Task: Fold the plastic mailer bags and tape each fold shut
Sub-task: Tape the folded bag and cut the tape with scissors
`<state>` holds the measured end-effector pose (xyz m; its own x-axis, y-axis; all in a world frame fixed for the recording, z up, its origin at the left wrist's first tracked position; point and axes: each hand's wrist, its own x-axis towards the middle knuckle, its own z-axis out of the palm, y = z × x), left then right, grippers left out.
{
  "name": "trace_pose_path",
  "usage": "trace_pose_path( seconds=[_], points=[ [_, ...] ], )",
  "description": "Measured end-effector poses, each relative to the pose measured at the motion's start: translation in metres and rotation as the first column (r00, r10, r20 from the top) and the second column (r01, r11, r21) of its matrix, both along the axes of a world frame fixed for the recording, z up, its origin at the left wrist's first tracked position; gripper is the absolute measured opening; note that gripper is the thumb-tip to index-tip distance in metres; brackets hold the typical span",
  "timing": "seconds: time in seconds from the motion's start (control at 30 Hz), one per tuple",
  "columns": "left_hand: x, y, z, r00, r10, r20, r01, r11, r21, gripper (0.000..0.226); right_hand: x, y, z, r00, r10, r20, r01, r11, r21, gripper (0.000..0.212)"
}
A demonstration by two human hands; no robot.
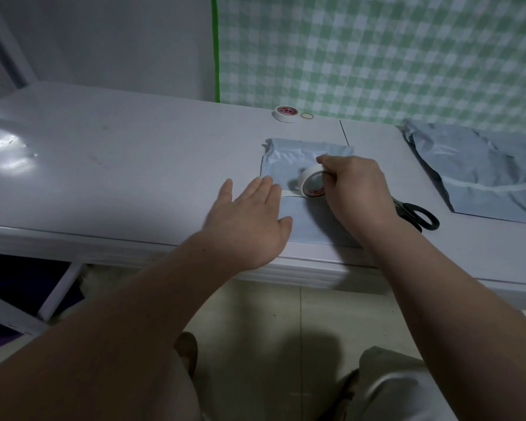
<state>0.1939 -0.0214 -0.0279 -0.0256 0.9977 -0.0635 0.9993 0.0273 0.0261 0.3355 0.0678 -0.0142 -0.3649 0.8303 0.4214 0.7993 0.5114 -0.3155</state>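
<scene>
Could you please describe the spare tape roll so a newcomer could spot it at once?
Follow the far edge of the white table to where the green checked cloth begins. There the spare tape roll lies flat beside a yellow rubber band. Unlike the held roll, on edge in the right hand over the mailer bag, it lies untouched, printed core upward.

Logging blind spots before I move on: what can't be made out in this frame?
Head view only.
- Scissors: blades hidden behind the wrist of the right hand.
- Pile of mailer bags: cut off by the right edge; count unclear.
- Tape strip off the held tape roll: its end lies under the fingers of the left hand.
- Far tape roll: label print too small to read.
</scene>
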Motion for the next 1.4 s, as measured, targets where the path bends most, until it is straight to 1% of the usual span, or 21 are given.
trace_pose_path(
  seconds=[0.1,0.2,0.27,0.37,0.57,0.7,0.87,1.0,1.07,1.23,1.33,1.4],
  points=[
    [0.000,0.000,0.000,1.000,-0.005,0.003,0.005,1.000,0.006,0.060,-0.001,-0.003,-0.001,0.992,-0.012,0.122,0.003,0.998,0.070,0.031],
    [0.000,0.001,-0.002,1.000,0.004,0.012,-0.004,1.000,0.007,0.060,-0.003,-0.006,-0.007,0.984,-0.035,0.177,0.005,0.987,0.163,0.033],
    [-0.001,0.002,-0.003,1.000,0.008,0.011,-0.008,1.000,0.015,0.060,-0.006,-0.008,-0.013,0.982,-0.055,0.180,0.013,0.975,0.223,0.035],
    [-0.001,0.002,-0.003,1.000,0.007,0.005,-0.007,1.000,0.009,0.058,-0.007,-0.010,-0.020,0.991,-0.058,0.117,0.028,0.969,0.246,0.043],
    [0.010,0.003,0.001,0.999,0.040,-0.005,-0.040,0.999,-0.005,0.055,-0.004,-0.009,-0.023,0.993,-0.084,0.089,0.063,0.974,0.217,0.047],
    [0.010,0.002,-0.001,0.998,0.055,0.022,-0.055,0.998,0.010,0.055,-0.002,-0.007,-0.025,0.994,-0.057,0.090,0.045,0.991,0.130,0.049],
    [0.017,0.000,-0.005,0.998,0.067,-0.003,-0.066,0.991,0.115,0.055,-0.002,-0.007,-0.025,0.995,-0.065,0.077,0.056,0.991,0.118,0.048],
    [0.017,-0.004,-0.008,0.995,0.057,0.079,-0.068,0.988,0.137,0.057,-0.002,-0.006,-0.027,0.996,-0.064,0.067,0.056,0.992,0.115,0.049],
    [0.015,-0.004,-0.008,0.995,0.036,0.090,-0.049,0.989,0.138,0.058,-0.002,-0.005,-0.027,0.996,-0.061,0.064,0.054,0.992,0.111,0.049],
    [0.018,-0.005,-0.004,0.997,-0.066,0.047,0.058,0.987,0.148,0.054,-0.001,-0.004,-0.027,0.996,-0.065,0.063,0.056,0.990,0.129,0.049],
    [0.019,-0.002,-0.002,0.998,-0.054,0.014,0.051,0.987,0.153,0.054,-0.001,-0.003,-0.029,0.998,-0.042,0.039,0.038,0.993,0.112,0.048],
    [0.024,0.000,-0.002,0.999,-0.039,0.003,0.038,0.986,0.161,0.055,0.001,0.000,-0.029,1.000,-0.015,-0.019,0.016,0.998,0.058,0.048]
  ],
)
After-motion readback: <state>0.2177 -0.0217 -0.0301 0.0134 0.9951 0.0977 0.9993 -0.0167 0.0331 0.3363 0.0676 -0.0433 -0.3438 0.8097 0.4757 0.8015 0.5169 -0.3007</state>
